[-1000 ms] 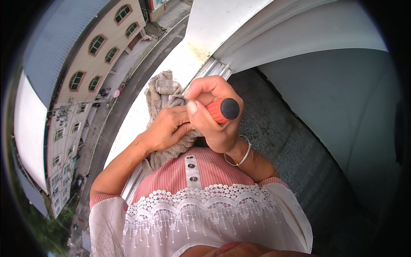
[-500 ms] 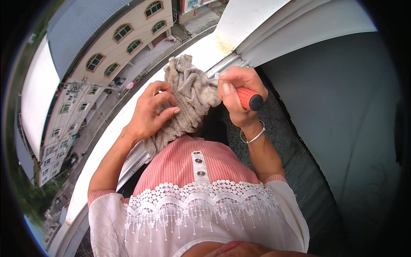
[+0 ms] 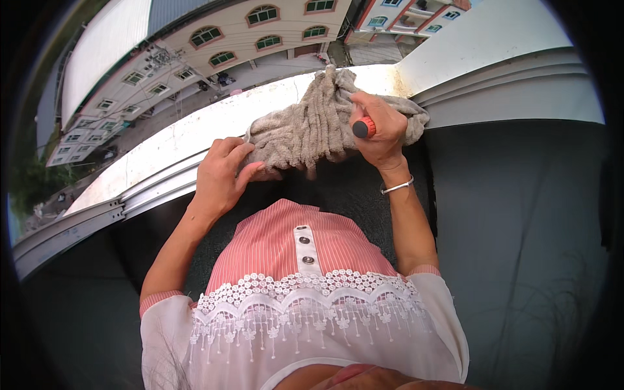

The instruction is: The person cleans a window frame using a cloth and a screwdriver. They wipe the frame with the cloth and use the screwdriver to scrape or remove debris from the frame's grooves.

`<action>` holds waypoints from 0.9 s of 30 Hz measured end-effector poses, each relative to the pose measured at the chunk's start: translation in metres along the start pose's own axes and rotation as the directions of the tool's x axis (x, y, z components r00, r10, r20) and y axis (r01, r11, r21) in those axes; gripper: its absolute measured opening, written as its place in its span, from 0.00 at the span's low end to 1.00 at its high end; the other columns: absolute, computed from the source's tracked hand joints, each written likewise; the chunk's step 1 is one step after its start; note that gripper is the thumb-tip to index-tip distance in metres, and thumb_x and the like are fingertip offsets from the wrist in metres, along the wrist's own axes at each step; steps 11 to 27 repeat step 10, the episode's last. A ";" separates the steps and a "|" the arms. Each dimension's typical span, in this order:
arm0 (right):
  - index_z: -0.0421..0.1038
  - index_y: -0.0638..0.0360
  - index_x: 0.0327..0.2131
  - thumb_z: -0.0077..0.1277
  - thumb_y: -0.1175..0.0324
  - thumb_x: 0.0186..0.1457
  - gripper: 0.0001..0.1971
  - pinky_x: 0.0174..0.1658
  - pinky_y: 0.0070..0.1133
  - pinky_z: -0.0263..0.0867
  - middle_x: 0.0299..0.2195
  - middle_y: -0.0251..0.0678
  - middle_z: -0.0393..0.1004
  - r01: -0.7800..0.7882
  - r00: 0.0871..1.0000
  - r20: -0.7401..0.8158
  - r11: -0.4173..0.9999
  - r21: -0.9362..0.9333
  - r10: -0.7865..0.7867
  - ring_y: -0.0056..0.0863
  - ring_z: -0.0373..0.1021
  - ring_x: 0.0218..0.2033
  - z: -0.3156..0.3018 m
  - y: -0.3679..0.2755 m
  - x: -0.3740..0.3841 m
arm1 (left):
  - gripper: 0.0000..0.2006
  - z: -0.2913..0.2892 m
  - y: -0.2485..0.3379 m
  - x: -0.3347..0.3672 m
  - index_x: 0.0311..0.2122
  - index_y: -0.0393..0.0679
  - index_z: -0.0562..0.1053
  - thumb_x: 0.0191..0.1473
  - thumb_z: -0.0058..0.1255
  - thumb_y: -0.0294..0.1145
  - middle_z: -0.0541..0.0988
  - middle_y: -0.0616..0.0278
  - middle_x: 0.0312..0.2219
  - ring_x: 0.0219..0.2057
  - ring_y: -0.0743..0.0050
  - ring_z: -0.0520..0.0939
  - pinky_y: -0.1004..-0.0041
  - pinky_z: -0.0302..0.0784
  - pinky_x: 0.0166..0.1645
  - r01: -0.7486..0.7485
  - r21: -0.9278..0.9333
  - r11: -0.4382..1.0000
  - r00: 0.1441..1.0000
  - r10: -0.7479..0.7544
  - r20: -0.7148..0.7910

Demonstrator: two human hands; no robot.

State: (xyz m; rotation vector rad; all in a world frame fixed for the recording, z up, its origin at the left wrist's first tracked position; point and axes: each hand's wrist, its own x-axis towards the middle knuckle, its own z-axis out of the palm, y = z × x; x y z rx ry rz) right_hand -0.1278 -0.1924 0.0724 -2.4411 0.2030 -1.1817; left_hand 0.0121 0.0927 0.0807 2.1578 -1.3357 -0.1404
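A crumpled grey-beige cloth [image 3: 302,133] is draped over the white window sill and its track. At its left end my left hand [image 3: 221,170] has its fingers curled and thumb against the cloth, gripping its edge. My right hand [image 3: 383,130] is closed around a screwdriver [image 3: 364,127] with an orange-red handle and black end. Its handle end points back towards me, while the tip is hidden at the cloth's folds. Part of the cloth sticks out to the right, behind my right hand.
The white sill [image 3: 162,146] curves across, with metal window tracks [image 3: 166,184] along its near side. At the right stands a white frame [image 3: 494,58] above a dark grey panel [image 3: 520,214]. Outside, far below, are a road and buildings [image 3: 260,36].
The view has turned, so the sill runs more crosswise. The cloth is spread wider along it. My left hand now grips the cloth's left edge; my right hand still holds the screwdriver.
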 end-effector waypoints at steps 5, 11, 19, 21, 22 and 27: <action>0.78 0.52 0.38 0.61 0.67 0.43 0.14 0.29 0.30 0.70 0.24 0.35 0.76 0.034 0.980 0.188 0.984 0.176 -0.067 0.38 0.75 0.25 0.045 -0.047 -0.007 | 0.23 0.012 0.017 -0.020 0.48 0.36 0.76 0.54 0.64 0.43 0.76 0.51 0.45 0.47 0.49 0.75 0.60 0.74 0.51 0.166 0.157 0.974 0.986 -0.160 -0.046; 0.79 0.51 0.42 0.67 0.59 0.44 0.20 0.32 0.28 0.73 0.28 0.35 0.79 0.064 0.972 0.176 0.896 0.439 -0.156 0.36 0.79 0.29 0.065 -0.099 -0.007 | 0.24 0.035 0.023 -0.004 0.50 0.38 0.76 0.51 0.65 0.41 0.75 0.51 0.45 0.49 0.50 0.72 0.58 0.70 0.56 0.188 -0.073 0.980 0.982 -0.187 0.020; 0.79 0.51 0.42 0.67 0.59 0.44 0.20 0.32 0.28 0.73 0.28 0.35 0.79 0.064 0.972 0.176 0.896 0.439 -0.156 0.36 0.79 0.29 0.065 -0.099 -0.007 | 0.24 0.035 0.023 -0.004 0.50 0.38 0.76 0.51 0.65 0.41 0.75 0.51 0.45 0.49 0.50 0.72 0.58 0.70 0.56 0.188 -0.073 0.980 0.982 -0.187 0.020; 0.79 0.51 0.42 0.67 0.59 0.44 0.20 0.32 0.28 0.73 0.28 0.35 0.79 0.064 0.972 0.176 0.896 0.439 -0.156 0.36 0.79 0.29 0.065 -0.099 -0.007 | 0.24 0.035 0.023 -0.004 0.50 0.38 0.76 0.51 0.65 0.41 0.75 0.51 0.45 0.49 0.50 0.72 0.58 0.70 0.56 0.188 -0.073 0.980 0.982 -0.187 0.020; 0.79 0.51 0.42 0.67 0.59 0.44 0.20 0.32 0.28 0.73 0.28 0.35 0.79 0.064 0.972 0.176 0.896 0.439 -0.156 0.36 0.79 0.29 0.065 -0.099 -0.007 | 0.24 0.035 0.023 -0.004 0.50 0.38 0.76 0.51 0.65 0.41 0.75 0.51 0.45 0.49 0.50 0.72 0.58 0.70 0.56 0.188 -0.073 0.980 0.982 -0.187 0.020; 0.79 0.51 0.42 0.67 0.59 0.44 0.20 0.32 0.28 0.73 0.28 0.35 0.79 0.064 0.972 0.176 0.896 0.439 -0.156 0.36 0.79 0.29 0.065 -0.099 -0.007 | 0.24 0.035 0.023 -0.004 0.50 0.38 0.76 0.51 0.65 0.41 0.75 0.51 0.45 0.49 0.50 0.72 0.58 0.70 0.56 0.188 -0.073 0.980 0.982 -0.187 0.020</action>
